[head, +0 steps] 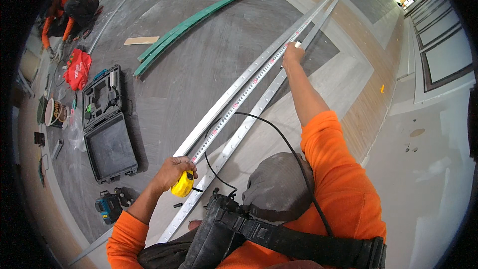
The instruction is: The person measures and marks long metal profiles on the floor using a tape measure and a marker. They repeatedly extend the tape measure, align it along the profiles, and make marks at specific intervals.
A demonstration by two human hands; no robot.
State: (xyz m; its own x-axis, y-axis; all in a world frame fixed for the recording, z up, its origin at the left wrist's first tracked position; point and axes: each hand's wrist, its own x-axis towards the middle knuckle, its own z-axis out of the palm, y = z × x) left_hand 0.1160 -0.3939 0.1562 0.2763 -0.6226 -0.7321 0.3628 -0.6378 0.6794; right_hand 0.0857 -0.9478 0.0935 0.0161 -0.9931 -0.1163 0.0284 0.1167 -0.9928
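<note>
My left hand (172, 175) grips a yellow tape measure (182, 184) near my left knee. Its white blade (239, 101) runs out diagonally, away from me, along a long pale metal profile (220, 106). Farther up the blade, my right hand (292, 55) is closed around a slim marker or pen (297, 44) with a white end. The fingers meet the blade's edge there; whether they also pinch it is hidden. A second perforated metal profile (239, 137) lies nearer my body, and both profiles converge at the far end. A small black cap (178, 205) rests on the floor.
An open black tool case (110, 145) and a teal-and-black laser level (108, 206) stand at left. Beyond are a bucket (56, 112), a red bag (78, 69) and a crouching co-worker (76, 3). Long green strips (209, 15) lie ahead; a wall (422, 145) borders the right.
</note>
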